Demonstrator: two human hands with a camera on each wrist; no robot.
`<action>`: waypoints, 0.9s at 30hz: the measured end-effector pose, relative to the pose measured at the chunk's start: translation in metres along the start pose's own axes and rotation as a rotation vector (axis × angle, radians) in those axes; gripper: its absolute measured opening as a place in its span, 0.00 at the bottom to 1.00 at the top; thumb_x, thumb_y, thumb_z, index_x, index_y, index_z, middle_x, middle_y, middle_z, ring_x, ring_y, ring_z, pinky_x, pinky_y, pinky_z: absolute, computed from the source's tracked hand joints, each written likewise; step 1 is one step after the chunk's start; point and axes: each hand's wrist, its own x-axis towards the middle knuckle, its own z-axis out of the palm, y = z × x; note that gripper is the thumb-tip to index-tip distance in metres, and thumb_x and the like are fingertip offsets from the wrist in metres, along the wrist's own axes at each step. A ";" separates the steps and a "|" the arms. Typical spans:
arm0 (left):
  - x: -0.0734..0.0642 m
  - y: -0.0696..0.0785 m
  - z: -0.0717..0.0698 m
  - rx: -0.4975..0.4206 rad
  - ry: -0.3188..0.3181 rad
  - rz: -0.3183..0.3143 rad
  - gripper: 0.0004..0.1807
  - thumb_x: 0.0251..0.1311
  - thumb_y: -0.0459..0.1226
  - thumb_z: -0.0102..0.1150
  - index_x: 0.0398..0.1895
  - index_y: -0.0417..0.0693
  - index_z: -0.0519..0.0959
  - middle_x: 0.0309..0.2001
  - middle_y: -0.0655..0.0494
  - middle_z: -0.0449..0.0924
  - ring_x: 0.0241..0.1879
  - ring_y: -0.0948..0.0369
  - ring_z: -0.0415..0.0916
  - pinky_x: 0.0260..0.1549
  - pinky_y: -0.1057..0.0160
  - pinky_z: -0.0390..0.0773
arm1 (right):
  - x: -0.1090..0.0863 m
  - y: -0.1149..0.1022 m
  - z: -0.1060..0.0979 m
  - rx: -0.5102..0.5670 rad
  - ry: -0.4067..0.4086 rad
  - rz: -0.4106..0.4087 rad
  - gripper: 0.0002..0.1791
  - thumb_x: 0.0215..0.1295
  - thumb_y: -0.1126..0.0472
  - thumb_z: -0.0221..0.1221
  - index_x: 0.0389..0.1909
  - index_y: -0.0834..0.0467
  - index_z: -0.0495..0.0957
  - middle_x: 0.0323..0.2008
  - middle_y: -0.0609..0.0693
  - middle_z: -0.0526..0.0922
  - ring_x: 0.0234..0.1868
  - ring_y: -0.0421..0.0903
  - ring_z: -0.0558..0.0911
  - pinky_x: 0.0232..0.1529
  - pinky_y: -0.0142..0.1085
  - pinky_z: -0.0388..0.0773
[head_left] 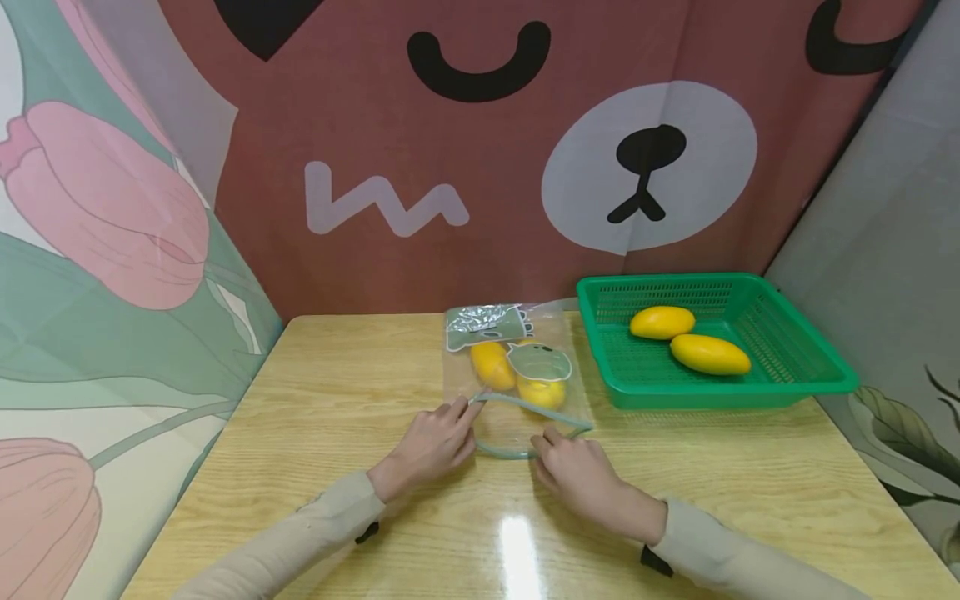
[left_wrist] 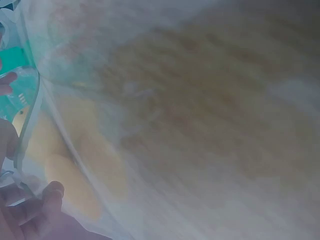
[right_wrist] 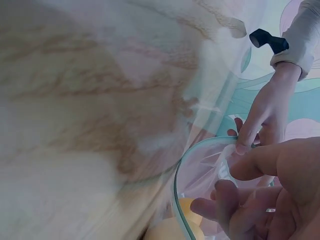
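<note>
A clear zip bag (head_left: 517, 425) with green-edged opening and green printed patches lies on the table, its mouth spread towards me. Yellow mangoes (head_left: 492, 367) are inside it, partly hidden by the print; they look pale through the plastic in the left wrist view. My left hand (head_left: 438, 440) pinches the left end of the bag's rim between thumb and fingers. With curled fingers, my right hand (head_left: 579, 473) grips the near rim, right of the middle. In the right wrist view its fingers (right_wrist: 260, 190) are close up and the exact contact is partly hidden.
A green plastic basket (head_left: 735, 388) stands to the right of the bag, with two mangoes (head_left: 709, 355) in it. The wooden table (head_left: 337, 383) meets a printed cloth backdrop (head_left: 375, 275) behind, with patterned cloths at both sides.
</note>
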 end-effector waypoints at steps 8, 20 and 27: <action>0.001 0.000 0.001 0.007 -0.007 0.003 0.25 0.60 0.40 0.54 0.61 0.45 0.68 0.32 0.56 0.65 0.18 0.65 0.65 0.10 0.72 0.59 | 0.002 0.001 -0.009 0.034 0.003 -0.003 0.06 0.55 0.63 0.68 0.31 0.61 0.81 0.24 0.49 0.76 0.13 0.36 0.64 0.11 0.25 0.60; 0.001 0.000 0.001 0.003 -0.010 0.001 0.28 0.60 0.40 0.53 0.65 0.45 0.67 0.32 0.56 0.66 0.18 0.65 0.65 0.09 0.71 0.58 | 0.004 0.009 -0.016 0.114 0.035 -0.006 0.02 0.56 0.67 0.65 0.30 0.59 0.83 0.25 0.48 0.81 0.18 0.39 0.76 0.14 0.27 0.67; 0.001 0.001 0.000 -0.009 -0.029 -0.001 0.23 0.60 0.40 0.53 0.59 0.45 0.69 0.32 0.56 0.66 0.19 0.64 0.65 0.10 0.72 0.58 | 0.005 0.012 -0.020 0.189 0.036 0.009 0.10 0.58 0.69 0.61 0.21 0.54 0.75 0.17 0.40 0.69 0.16 0.33 0.63 0.14 0.24 0.60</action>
